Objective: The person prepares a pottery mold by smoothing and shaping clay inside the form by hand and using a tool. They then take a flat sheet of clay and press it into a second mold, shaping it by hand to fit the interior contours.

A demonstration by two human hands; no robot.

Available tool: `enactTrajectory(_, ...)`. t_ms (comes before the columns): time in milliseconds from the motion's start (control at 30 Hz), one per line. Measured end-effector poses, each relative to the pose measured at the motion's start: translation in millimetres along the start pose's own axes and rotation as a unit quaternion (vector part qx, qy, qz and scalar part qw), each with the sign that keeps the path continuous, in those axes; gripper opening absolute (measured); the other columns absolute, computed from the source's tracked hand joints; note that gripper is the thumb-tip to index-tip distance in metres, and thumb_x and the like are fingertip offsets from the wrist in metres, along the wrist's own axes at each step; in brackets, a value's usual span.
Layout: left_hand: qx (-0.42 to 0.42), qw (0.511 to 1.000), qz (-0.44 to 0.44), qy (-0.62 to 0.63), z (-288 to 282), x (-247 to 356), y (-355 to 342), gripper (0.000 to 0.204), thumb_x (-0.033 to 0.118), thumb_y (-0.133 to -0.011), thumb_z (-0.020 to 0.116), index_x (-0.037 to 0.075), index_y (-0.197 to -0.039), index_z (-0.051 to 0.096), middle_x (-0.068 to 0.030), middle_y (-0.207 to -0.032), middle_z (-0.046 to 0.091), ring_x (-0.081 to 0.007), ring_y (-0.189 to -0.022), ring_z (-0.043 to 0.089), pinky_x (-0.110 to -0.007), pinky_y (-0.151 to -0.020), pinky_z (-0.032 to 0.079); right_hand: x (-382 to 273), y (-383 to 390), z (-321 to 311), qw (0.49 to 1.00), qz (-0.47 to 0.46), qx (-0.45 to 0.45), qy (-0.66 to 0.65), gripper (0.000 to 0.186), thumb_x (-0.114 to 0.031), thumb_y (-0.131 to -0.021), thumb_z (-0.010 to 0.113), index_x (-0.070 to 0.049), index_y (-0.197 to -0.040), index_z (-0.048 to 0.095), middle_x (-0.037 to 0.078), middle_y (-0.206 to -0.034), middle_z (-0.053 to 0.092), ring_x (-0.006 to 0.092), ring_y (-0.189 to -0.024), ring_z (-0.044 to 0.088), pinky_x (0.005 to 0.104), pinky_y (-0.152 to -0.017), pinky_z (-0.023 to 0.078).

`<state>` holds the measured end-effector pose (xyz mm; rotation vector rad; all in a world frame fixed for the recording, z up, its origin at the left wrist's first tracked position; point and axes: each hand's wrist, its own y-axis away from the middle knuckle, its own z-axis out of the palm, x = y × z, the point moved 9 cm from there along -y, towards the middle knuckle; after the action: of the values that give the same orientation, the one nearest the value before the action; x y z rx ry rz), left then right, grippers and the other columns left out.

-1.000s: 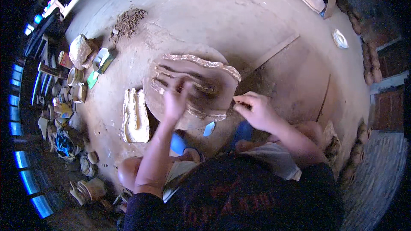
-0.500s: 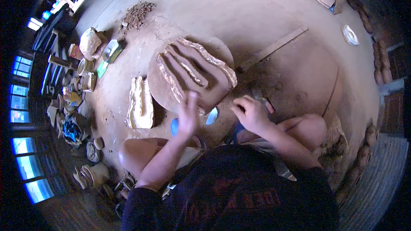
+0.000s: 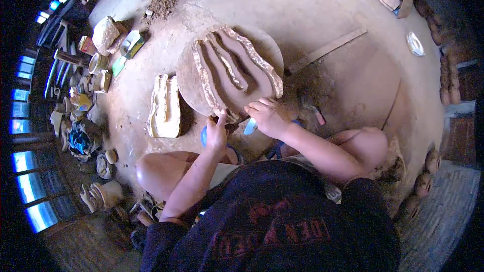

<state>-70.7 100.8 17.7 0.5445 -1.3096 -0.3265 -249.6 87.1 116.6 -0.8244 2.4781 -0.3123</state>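
Turned, the brown, pale-rimmed, grooved clay-like mould [image 3: 239, 70] now brings left hand [image 3: 218, 133] and right hand [image 3: 270, 119] together at its near end, grips unclear

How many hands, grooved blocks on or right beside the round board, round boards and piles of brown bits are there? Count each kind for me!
Hands: 2, left hand and right hand
Grooved blocks: 2, big block and small block
Round board: 1
Pile of brown bits: 1
Total: 6
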Motion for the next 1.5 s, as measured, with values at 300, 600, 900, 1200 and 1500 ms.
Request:
enactTrajectory(300, 0.014, 0.997, 0.034, 0.068, 0, -8, -8, 0.044, 0.015, -0.102, 0.068, -0.005, -0.131, 0.042, -0.0184, -0.121, 0.062, -0.0273, -0.099, 0.069, -0.039, -0.078, 0.065, -1, 31, 31, 0.941, 0.142, -0.286, 0.109, 0.098, -0.019, -0.084, 0.069, -0.025, -0.167, 0.017, 0.018, -0.072, 0.071, 0.0356, -0.062, 0.072, 0.052, -0.06, 0.056)
enactTrajectory(600, 0.011, 0.996, -0.007, 0.085, 7, -21, -14, 0.046, 0.013, -0.103, 0.065, -0.004, -0.132, 0.035, -0.02, -0.124, 0.058, -0.0298, -0.102, 0.068, -0.043, -0.079, 0.066, 57, 43, -12, 0.907, 0.304, -0.253, 0.145, 0.092, -0.023, -0.087, 0.067, -0.038, -0.164, 0.019, 0.024, -0.078, 0.072, 0.0404, -0.074, 0.074, 0.0581, -0.074, 0.059)
enactTrajectory(900, -0.036, 0.997, -0.035, 0.067, 21, -16, -8, 0.046, 0.01, -0.102, 0.065, -0.001, -0.135, 0.034, -0.0204, -0.129, 0.055, -0.0294, -0.109, 0.066, -0.042, -0.087, 0.065, 73, 32, -33, 0.912, 0.322, -0.253, 0.025, 0.092, -0.024, -0.084, 0.069, -0.036, -0.163, 0.022, 0.03, -0.085, 0.071, 0.0486, -0.081, 0.071, 0.0581, -0.083, 0.058)
enactTrajectory(1200, -0.121, 0.991, -0.016, 0.06, 48, -22, -7, 0.036, 0.016, -0.106, 0.061, 0.0, -0.13, 0.041, -0.0188, -0.126, 0.06, -0.0315, -0.111, 0.067, -0.042, -0.09, 0.061, 64, 60, 17, 0.887, 0.335, -0.248, -0.199, 0.102, -0.015, -0.08, 0.071, -0.035, -0.166, 0.018, 0.014, -0.075, 0.069, 0.0278, -0.065, 0.067, 0.0447, -0.068, 0.058)
enactTrajectory(1500, -0.176, 0.983, -0.035, 0.044, 61, -24, -12, 0.037, 0.019, -0.109, 0.055, -0.001, -0.138, 0.044, -0.0156, -0.132, 0.061, -0.0259, -0.116, 0.066, -0.042, -0.099, 0.058, 92, 60, -1, 0.738, 0.443, -0.035, -0.507, 0.053, -0.01, -0.09, 0.066, -0.018, -0.142, 0.061, 0.004, -0.074, 0.065, 0.012, -0.062, 0.062, 0.0314, -0.057, 0.054)
